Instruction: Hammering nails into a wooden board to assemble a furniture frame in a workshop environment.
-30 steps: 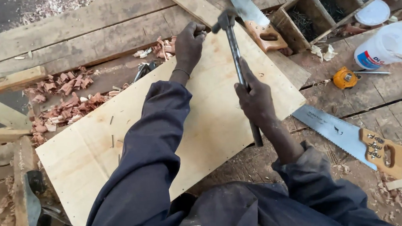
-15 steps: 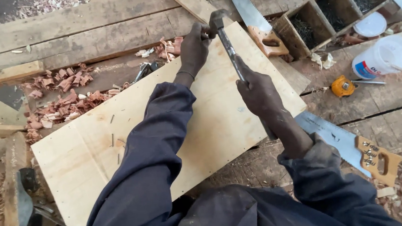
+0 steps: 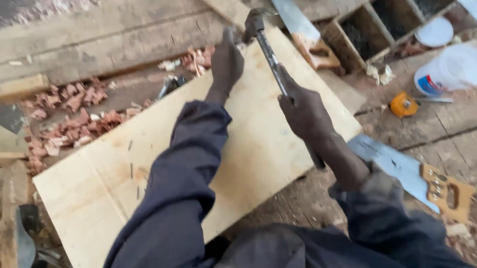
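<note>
Head view is showing your right hand [image 3: 304, 110] gripping the hammer [image 3: 269, 50] over the far edge of the plywood board [image 3: 251, 150] while your left hand [image 3: 227, 62] is pinching something there, so keep fingers clear.

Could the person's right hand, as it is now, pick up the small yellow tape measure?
Probably not: the right hand is closed around the dark hammer handle, and the yellow tape measure lies apart on the boards.
</note>
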